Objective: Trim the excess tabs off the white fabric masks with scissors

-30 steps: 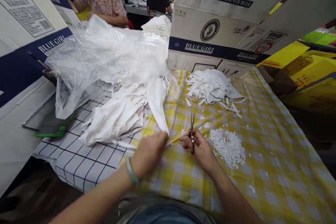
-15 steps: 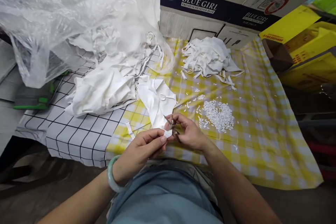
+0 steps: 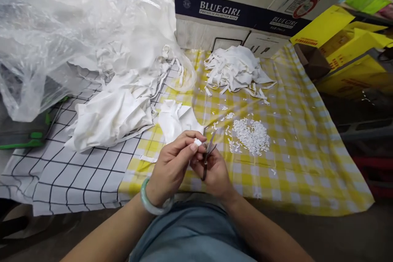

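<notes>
My left hand (image 3: 170, 166), wearing a pale green bangle (image 3: 149, 204), is closed in a pinch on a small white corner of fabric. That corner seems to belong to the white cloth garment (image 3: 176, 118) lying just beyond the fingers, though the fingers hide the join. In my right hand (image 3: 216, 174) is a small pair of scissors (image 3: 209, 151), blades pointing up and away from me. The hands nearly touch, and the blades stand right of the pinched corner. A loose white strap piece (image 3: 149, 159) lies left of my left hand.
Right of my hands is a heap of small white clippings (image 3: 251, 136). Behind it sits a pile of white strapped cloth pieces (image 3: 239, 67). More white garments (image 3: 110, 114) and clear plastic (image 3: 61, 20) cover the left. A large carton (image 3: 233, 10) stands at the back, yellow boxes (image 3: 331, 28) right.
The scissors have swung from pointing left at the fabric to pointing upward, away from it. My left hand has moved slightly up and right. The whole view has shifted a little.
</notes>
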`<state>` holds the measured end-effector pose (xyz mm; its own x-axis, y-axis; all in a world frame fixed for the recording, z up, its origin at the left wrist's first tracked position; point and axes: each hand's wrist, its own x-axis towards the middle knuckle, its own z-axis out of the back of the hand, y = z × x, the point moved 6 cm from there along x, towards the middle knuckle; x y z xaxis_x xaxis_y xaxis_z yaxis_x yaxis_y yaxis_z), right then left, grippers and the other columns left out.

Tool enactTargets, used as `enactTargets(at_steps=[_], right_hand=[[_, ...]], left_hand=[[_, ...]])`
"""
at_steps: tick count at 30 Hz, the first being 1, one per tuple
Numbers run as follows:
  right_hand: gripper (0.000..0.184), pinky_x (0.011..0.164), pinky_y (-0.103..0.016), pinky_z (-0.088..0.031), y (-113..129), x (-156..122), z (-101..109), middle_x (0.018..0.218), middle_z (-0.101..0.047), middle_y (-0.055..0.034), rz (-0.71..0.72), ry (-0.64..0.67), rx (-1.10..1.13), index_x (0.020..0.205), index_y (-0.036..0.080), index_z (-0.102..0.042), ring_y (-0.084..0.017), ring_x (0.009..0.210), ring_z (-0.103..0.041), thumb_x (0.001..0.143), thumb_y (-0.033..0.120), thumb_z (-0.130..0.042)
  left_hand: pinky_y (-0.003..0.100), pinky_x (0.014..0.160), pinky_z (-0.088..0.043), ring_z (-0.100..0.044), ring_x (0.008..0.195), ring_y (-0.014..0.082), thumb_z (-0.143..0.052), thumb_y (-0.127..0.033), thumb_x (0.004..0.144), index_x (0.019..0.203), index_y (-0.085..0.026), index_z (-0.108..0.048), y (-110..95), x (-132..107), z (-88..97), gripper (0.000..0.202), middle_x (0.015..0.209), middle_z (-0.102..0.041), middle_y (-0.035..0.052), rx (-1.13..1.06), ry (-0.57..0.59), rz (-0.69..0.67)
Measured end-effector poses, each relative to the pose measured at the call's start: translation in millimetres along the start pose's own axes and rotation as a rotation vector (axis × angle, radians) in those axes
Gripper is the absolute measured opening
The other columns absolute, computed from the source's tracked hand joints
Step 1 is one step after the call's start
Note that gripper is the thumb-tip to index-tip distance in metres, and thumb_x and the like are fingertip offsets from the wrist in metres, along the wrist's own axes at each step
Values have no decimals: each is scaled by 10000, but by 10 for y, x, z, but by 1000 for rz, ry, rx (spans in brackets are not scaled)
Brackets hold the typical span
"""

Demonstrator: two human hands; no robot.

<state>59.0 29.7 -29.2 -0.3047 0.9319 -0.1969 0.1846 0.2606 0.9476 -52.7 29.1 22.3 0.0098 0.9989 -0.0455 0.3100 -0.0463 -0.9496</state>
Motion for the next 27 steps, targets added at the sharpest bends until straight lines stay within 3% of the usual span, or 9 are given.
enactTargets(at_steps=[2, 4, 7, 10, 14, 17, 27], right_hand=[[352, 766, -315, -516, 76, -64, 142, 871, -587, 2, 40, -31, -153, 902, 249, -481, -169, 814, -596, 764, 439, -742], [375, 813, -345, -489, 278, -118, 373, 910, -587, -24, 148, -95, -452, 930, 236, -516, -200, 875, -572, 738, 442, -763], [388, 822, -377, -440, 580, -203, 651, 884, -592, -52, 293, -157, -887, 869, 217, -541, -233, 887, -530, 700, 474, -777], [389, 735, -357, -403, 667, -249, 776, 770, -591, -36, 277, -130, -1077, 727, 217, -500, -210, 776, -507, 683, 497, -766], [401, 700, -330, -368, 627, -270, 841, 670, -579, -5, 211, -98, -1110, 636, 212, -446, -169, 676, -486, 675, 460, -758], [403, 698, -319, -363, 609, -260, 890, 661, -581, 0, 198, -96, -1082, 616, 212, -439, -157, 657, -487, 682, 463, -747], [435, 686, -308, -346, 576, -198, 971, 609, -546, 8, 150, -97, -1056, 600, 212, -462, -154, 632, -473, 695, 534, -739]], left_hand=[[242, 658, -476, -537, 747, 121, -594, -275, 917, 778, -168, -719, 141, 68, -90, 215, 1068, -566, 70, -85, -18, 61], [213, 599, -434, -500, 737, 103, -598, -284, 917, 782, -172, -711, 239, 105, -178, 209, 1108, -535, 61, -72, -20, 71], [213, 621, -435, -526, 866, 136, -583, -313, 932, 786, -185, -708, 348, 125, -305, 230, 1165, -507, 65, 32, 6, 65], [247, 703, -474, -539, 1047, 203, -554, -318, 944, 800, -191, -690, 443, 141, -406, 235, 1206, -498, 83, 133, 45, 56], [296, 898, -472, -459, 1257, 252, -533, -272, 944, 782, -202, -647, 524, 182, -488, 210, 1206, -513, 82, 243, 93, 14], [333, 999, -434, -430, 1297, 250, -508, -214, 940, 776, -211, -625, 549, 210, -516, 202, 1162, -527, 75, 285, 121, -18], [384, 1086, -378, -409, 1309, 229, -502, -147, 944, 754, -207, -612, 606, 255, -557, 228, 1195, -546, 68, 263, 169, -40]])
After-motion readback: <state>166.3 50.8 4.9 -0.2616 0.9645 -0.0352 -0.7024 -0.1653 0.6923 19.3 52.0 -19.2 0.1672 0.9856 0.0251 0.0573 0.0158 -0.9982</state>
